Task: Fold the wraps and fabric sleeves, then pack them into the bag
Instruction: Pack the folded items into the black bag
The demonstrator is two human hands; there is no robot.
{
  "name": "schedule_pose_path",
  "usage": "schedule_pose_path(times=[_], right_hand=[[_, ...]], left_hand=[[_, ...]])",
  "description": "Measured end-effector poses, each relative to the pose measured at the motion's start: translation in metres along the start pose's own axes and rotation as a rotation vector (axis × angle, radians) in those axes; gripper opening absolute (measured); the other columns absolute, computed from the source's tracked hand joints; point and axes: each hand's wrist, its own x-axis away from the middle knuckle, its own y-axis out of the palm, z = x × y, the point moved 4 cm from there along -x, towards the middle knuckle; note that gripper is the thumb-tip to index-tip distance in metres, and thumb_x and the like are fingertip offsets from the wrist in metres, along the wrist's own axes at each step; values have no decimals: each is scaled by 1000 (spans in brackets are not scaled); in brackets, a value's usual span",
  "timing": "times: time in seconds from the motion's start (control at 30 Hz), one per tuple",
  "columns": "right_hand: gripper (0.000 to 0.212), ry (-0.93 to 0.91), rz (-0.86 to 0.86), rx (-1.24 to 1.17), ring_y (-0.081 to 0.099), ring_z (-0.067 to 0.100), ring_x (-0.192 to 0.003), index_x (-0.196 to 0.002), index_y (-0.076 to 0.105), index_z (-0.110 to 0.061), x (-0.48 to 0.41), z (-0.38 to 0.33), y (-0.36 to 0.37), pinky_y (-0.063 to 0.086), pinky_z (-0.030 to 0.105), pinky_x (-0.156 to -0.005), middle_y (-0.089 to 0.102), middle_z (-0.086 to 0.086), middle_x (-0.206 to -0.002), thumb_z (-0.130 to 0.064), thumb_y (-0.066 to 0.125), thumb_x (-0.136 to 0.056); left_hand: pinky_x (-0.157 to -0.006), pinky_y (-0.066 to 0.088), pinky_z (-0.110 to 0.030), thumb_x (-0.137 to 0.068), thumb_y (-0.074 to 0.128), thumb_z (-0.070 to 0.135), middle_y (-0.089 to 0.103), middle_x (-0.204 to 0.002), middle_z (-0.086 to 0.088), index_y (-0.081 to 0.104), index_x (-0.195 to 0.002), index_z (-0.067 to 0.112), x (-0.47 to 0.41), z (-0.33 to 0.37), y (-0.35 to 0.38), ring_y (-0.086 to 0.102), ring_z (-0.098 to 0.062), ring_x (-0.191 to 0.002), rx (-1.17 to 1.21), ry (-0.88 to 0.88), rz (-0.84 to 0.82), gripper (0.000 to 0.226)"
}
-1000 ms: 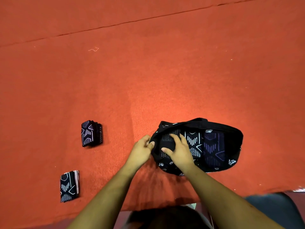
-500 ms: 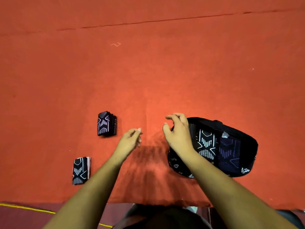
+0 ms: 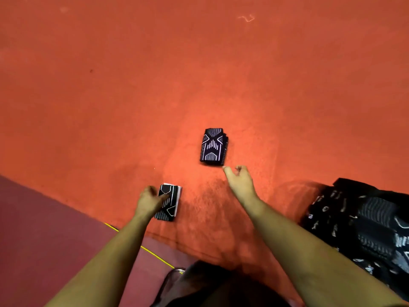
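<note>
Left hand is on the near fold by the mat's front edge; it's blurred, so I can't tell if it grips. Right hand hovers loose and empty, thumb out, just short of the far fold mid-mat. Bag sits at the right edge, folds inside.

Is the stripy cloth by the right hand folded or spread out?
Folded. The stripy cloth is a small thick block on the red mat, with stacked layers showing along its right edge.
</note>
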Motion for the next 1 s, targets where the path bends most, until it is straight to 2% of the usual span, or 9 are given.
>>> schedule_pose_path(times=[0.07, 0.13, 0.3, 0.43, 0.53, 0.63, 0.77, 0.9, 1.0], right_hand=[[73, 47, 15, 26, 55, 33, -120, -137, 43, 0, -27, -5, 12, 42, 35, -100, 57, 22, -130, -48, 65, -88], [82, 68, 33, 38, 51, 33, -126, -142, 37, 2, -53, -13, 21, 39, 34, -103, 53, 22, -137, -53, 65, -87], [105, 143, 24, 53, 54, 31, -125, -142, 32, 5, -109, -15, 49, 43, 36, -105, 54, 19, -137, -68, 68, -76], [102, 197, 45, 31, 62, 28, -112, -134, 40, 3, -139, -7, 66, 50, 41, -100, 62, 13, -124, -70, 73, -70], [103, 228, 37, -62, 67, 24, -100, -126, 48, -3, -157, 1, 74, 55, 41, -93, 67, 7, -112, -73, 78, -56], [113, 224, 49, -60, 71, 24, -93, -118, 59, -8, -186, 24, 79, 59, 41, -87, 71, 6, -105, -80, 74, -33], [89, 238, 19, -117, 74, 21, -82, -103, 71, -11, -190, 21, 87, 61, 41, -82, 76, 2, -92, -64, 81, -32], [78, 225, -36, -109, 74, 21, -86, -95, 74, -20, -209, 40, 103, 60, 41, -82, 76, -1, -90, -63, 85, -31], [84, 220, 6, -36, 68, 20, -99, -96, 73, -26, -223, 57, 106, 59, 36, -85, 71, -1, -98, -73, 81, -27]], left_hand=[[-101, 43, -39, -83, 79, 20, 53, -136, -24, 45, -136, -5, -22, -16, 7, 54, -32, -124, -8, -52, -57, 68], [-98, 44, -34, -82, 81, 22, 51, -139, -19, 36, -143, -3, -39, -28, 17, 53, -31, -127, -7, -112, -122, 80], [-83, 43, -27, -79, 83, 17, 55, -113, -4, 44, -128, 0, -70, -56, 37, 57, -20, -104, -4, -184, -227, 66], [-95, 53, -41, -49, 88, 59, 64, -117, -10, 59, -117, 9, -113, -104, 48, 64, -27, -109, -88, -175, -206, 89], [-100, 49, -39, -62, 90, 43, 60, -118, -11, 56, -116, 7, -114, -96, 49, 58, -26, -112, -109, -108, -201, 73], [-90, 56, -41, -51, 86, 52, 73, -103, -3, 66, -100, 19, -116, -88, 53, 70, -21, -97, -47, -59, -272, 62], [-88, 57, -41, -65, 83, 21, 77, -88, 3, 70, -94, 15, -104, -60, 55, 73, -25, -88, 198, -66, -355, 32], [-73, 55, -28, -84, 74, 3, 74, -86, 3, 63, -98, 17, -103, -42, 54, 69, -16, -78, 533, -133, -305, 23], [-80, 55, -33, -86, 70, 3, 76, -83, 4, 65, -97, 17, -107, -22, 45, 69, -16, -77, 687, -118, -274, 19]])
